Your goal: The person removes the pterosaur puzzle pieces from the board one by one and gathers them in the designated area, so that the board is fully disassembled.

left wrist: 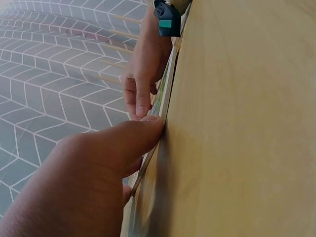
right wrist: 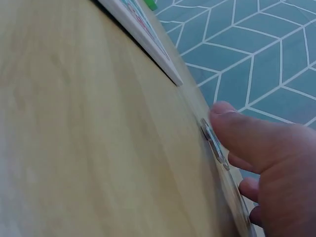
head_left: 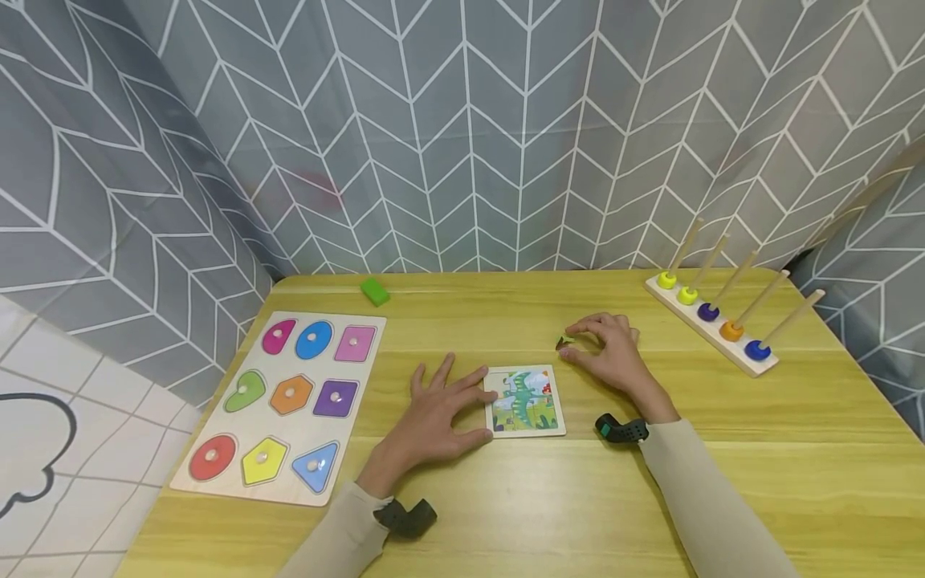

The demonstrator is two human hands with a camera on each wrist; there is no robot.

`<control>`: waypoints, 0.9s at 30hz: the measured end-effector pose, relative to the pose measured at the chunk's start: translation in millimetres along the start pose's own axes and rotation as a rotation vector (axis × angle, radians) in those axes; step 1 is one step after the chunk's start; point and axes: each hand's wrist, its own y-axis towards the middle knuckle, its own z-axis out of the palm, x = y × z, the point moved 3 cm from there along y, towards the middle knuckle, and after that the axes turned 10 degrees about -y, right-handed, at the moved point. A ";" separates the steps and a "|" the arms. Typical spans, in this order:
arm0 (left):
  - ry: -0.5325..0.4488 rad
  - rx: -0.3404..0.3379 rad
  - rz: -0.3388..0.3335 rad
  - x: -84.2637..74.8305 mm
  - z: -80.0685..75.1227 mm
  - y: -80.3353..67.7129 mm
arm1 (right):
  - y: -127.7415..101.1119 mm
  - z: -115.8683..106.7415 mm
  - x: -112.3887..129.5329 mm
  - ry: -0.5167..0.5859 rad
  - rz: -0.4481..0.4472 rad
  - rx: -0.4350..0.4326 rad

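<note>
Head view shows a small jigsaw (head_left: 525,400) lying flat mid-counter (head_left: 506,498), its dinosaur picture almost whole; a gap at its upper right corner seems unfilled, though it is too small to be sure. The left hand (head_left: 439,413) lies spread beside it, fingers straight, thumb and fingertips against the left edge, steadying it and gripping nothing. The right hand (head_left: 605,350) sits just beyond the jigsaw's top right corner, its grip curled, thumb and forefinger pinching a small dark piece (head_left: 564,343) at the counter surface. By my reading, most pieces are placed and this one is left to fit (perhaps the last).

The right wrist view shows the piece (right wrist: 213,143) only edge-on under the thumb, so its shape and print are unreadable. The left wrist view is mostly the thumb (left wrist: 123,143) pressed to the jigsaw's edge; the board's face is hidden there.
</note>
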 end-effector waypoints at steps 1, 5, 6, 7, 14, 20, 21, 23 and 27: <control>0.000 0.000 -0.001 0.2 0.1 -0.2 | -0.5 0.1 -0.1 -0.012 -0.007 0.008; 0.005 0.001 -0.005 1.1 0.4 -0.4 | -0.8 0.7 -2.6 -0.047 -0.022 0.010; 0.006 0.001 -0.005 1.3 0.5 -0.4 | -0.6 0.8 -3.6 -0.053 -0.023 0.008; 0.006 0.002 -0.004 1.4 0.5 -0.3 | -0.4 0.6 -4.5 -0.056 -0.020 0.005; 0.004 -0.001 -0.004 1.2 -0.7 -0.2 | 5.4 -4.2 -10.6 -0.093 0.006 -0.007; 0.008 -0.007 0.002 1.4 -1.3 0.3 | 13.9 -5.8 -19.3 -0.086 0.015 0.031; 0.009 -0.007 0.002 1.5 -1.1 0.3 | 15.3 -5.7 -21.5 -0.086 0.014 0.033; 0.009 -0.007 0.004 1.6 -0.5 0.3 | 17.7 -5.8 -24.4 -0.085 0.008 0.030; 0.013 -0.003 0.002 1.6 0.4 0.6 | 22.2 -7.3 -27.8 -0.091 -0.004 0.013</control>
